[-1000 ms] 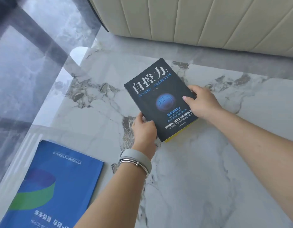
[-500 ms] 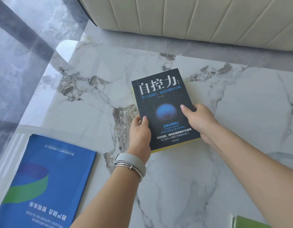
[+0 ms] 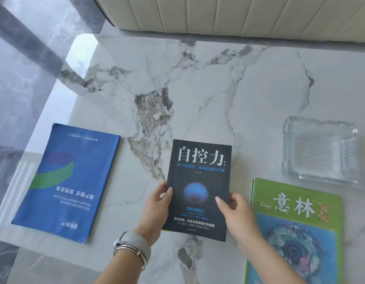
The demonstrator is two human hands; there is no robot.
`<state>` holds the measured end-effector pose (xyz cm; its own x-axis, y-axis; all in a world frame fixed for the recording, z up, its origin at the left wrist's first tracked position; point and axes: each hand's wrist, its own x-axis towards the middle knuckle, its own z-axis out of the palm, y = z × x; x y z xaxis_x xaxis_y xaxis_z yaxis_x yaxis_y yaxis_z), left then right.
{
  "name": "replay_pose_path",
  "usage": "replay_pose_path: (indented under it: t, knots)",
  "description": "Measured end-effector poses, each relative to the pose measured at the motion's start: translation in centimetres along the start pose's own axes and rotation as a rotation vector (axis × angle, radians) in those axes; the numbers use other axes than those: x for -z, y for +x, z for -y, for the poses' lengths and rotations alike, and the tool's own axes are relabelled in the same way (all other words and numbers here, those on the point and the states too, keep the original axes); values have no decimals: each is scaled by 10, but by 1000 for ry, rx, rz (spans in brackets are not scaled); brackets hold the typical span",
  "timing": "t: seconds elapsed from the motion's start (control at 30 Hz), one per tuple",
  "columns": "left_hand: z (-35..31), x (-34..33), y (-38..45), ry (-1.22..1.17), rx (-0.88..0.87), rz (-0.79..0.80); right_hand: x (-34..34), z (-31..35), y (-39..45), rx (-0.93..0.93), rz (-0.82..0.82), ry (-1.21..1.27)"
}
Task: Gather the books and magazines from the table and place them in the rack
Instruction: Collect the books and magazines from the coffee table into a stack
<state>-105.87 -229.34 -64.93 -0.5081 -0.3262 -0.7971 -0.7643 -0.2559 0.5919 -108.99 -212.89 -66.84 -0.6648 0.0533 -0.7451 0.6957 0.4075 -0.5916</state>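
Black and glossy, the book (image 3: 199,187) sits between both hands over the near middle of the marble table (image 3: 198,89), its cover facing up and its title upright. The left hand (image 3: 155,210) grips the book's lower left edge, thumb laid on the cover and the other fingers curled underneath out of sight. The right hand (image 3: 237,216) grips the lower right edge the same way, thumb pressed on the cover beside the printed title lines. Whether the book rests on the table or is lifted just off it cannot be told. A blue magazine (image 3: 69,181) lies flat toward the table's left edge, well apart from the book. A green magazine (image 3: 296,228) lies just right of the right hand, and a glass ashtray (image 3: 321,150) stands just beyond it.
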Motion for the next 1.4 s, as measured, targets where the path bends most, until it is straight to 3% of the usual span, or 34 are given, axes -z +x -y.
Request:
replay_pose_path:
  t: [0.3,0.47,0.6,0.67,0.8,0.93,1.17,1.4]
  knots:
    - [75,17,-37,225,-55,44,-5,-76,-53,-51,-101,-71]
    - [78,29,-36,373,-156,7,-16,-67,-69,-51,-288,-183]
    - [52,77,-16,375,-210,-107,-55,-32,-87,134,-433,-201]
    - [33,114,2,306,-255,-195,-93,-8,-90,196,-326,-112]
    - [0,197,42,365,-326,-417,-192,27,-80,124,31,3]
    - [-17,279,77,399,-272,-619,-267,57,-72,30,120,66]
    - [-7,327,107,301,-79,-533,-306,70,-57,-80,63,161]
    - [-3,316,99,159,-14,-425,-292,73,-63,-23,199,252]
